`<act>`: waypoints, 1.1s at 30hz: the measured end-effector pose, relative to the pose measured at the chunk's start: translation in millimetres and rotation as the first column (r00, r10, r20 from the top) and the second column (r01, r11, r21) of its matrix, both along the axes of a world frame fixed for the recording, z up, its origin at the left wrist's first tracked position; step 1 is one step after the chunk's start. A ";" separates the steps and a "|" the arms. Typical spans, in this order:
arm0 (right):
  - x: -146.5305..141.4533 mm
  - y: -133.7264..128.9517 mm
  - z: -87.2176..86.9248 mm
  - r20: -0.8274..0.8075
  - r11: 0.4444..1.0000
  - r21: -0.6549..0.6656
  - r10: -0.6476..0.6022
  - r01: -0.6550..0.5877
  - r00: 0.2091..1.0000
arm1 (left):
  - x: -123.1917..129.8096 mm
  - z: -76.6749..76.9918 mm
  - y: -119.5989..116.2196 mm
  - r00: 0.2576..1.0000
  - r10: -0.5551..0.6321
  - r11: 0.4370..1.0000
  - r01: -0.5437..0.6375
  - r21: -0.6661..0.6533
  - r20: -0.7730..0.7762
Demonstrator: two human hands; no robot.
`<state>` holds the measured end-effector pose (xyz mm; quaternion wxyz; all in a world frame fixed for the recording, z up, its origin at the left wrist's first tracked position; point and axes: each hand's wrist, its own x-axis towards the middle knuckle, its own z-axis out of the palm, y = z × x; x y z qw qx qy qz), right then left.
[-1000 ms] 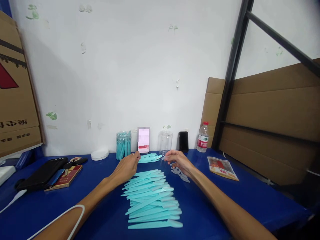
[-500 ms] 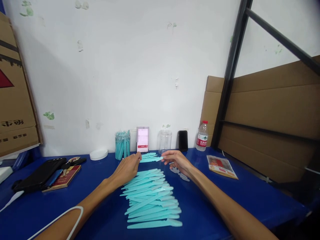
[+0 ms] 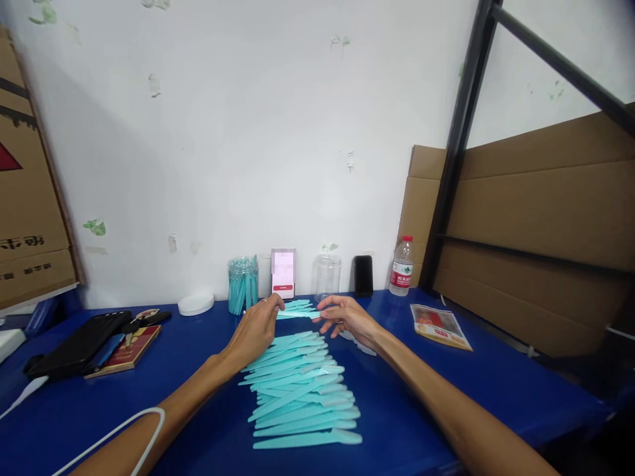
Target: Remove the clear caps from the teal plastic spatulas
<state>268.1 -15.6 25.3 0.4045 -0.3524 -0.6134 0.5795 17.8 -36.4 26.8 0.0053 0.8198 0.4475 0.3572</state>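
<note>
Pinching a razor (image 3: 298, 315) by its handle, the left hand (image 3: 256, 328) is nearly closed; the right hand (image 3: 342, 317), fingers loosely curled, touches its other end, between both hands.

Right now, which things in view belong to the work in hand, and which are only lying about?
In the work, it seems:
turquoise stick in the left hand, right hand at its tip
spread turquoise sticks
small translucent pieces
filled jar
clear jar and white lid, probably

Apparently just around:
lit phone
black device
bottle
packet
red booklet
black case
</note>
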 end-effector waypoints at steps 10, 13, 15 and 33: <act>1.4 -1.1 5.9 -0.015 1.000 0.019 -0.004 0.004 1.000 | 3.2 -0.6 -2.2 0.997 -0.031 0.999 0.033 -0.029 0.076; 1.6 -0.3 5.6 -0.013 0.999 0.034 -0.003 0.003 1.000 | 4.9 0.3 -3.7 0.994 -0.033 0.998 0.038 -0.050 0.105; 1.9 -0.2 5.9 -0.009 0.999 0.035 -0.004 0.004 1.000 | 5.8 1.4 -4.3 0.991 -0.033 0.997 0.041 -0.063 0.128; 8.9 4.3 6.0 0.038 0.990 0.061 -0.130 0.127 0.991 | 2.4 0.2 1.7 0.966 -0.038 0.984 0.080 -0.159 0.255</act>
